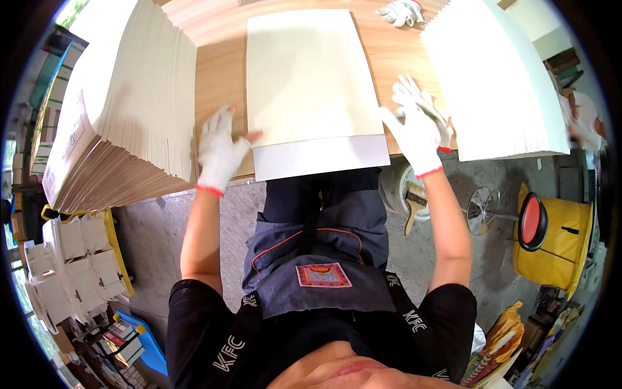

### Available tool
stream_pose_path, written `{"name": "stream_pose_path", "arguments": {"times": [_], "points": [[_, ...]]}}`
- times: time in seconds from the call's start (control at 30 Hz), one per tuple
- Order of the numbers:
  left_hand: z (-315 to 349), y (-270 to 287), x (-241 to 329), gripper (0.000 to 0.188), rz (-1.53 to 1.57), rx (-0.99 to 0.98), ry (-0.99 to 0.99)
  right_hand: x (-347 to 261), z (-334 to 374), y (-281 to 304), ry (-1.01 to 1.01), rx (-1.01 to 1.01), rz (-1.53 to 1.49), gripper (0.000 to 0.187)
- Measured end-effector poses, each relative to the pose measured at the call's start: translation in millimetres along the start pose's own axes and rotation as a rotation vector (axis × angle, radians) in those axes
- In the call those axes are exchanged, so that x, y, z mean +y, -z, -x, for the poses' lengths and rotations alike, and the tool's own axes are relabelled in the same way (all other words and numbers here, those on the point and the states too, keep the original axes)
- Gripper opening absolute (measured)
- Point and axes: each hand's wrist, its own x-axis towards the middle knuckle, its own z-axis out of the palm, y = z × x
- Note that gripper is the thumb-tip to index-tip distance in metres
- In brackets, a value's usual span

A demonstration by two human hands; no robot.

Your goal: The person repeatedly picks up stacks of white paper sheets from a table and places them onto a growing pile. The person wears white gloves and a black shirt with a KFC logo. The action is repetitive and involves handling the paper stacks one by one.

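Observation:
A large cream sheet (308, 78) lies on the wooden table in front of me, with a white strip (321, 157) along its near end that juts past the table edge. My left hand (222, 148), in a white knit glove with bare fingertips, rests by the sheet's left edge, fingers apart and thumb toward the paper. On the other side my right hand (414, 133), also gloved, is spread with its thumb near the sheet's right edge. Neither hand holds anything. Partly beneath my right hand lies a loose white glove (443, 126) with a red cuff.
Tall stacks of paper flank the sheet, a left stack (146, 97) and a right stack (489, 84). Another glove (402, 12) lies at the far right. Below the table stand a white bucket (405, 185) with a wooden-handled brush (412, 211) and a red-and-black round object (532, 222).

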Motion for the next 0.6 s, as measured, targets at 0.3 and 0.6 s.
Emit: {"name": "stream_pose_path", "arguments": {"times": [0.3, 0.6], "points": [[33, -5, 3, 0.067, 0.036, 0.035, -0.173, 13, 32, -31, 0.308, 0.108, 0.197, 0.077], [33, -8, 1, 0.065, -0.001, 0.020, -0.184, 3, 31, -26, 0.239, 0.048, 0.215, 0.084]]}}
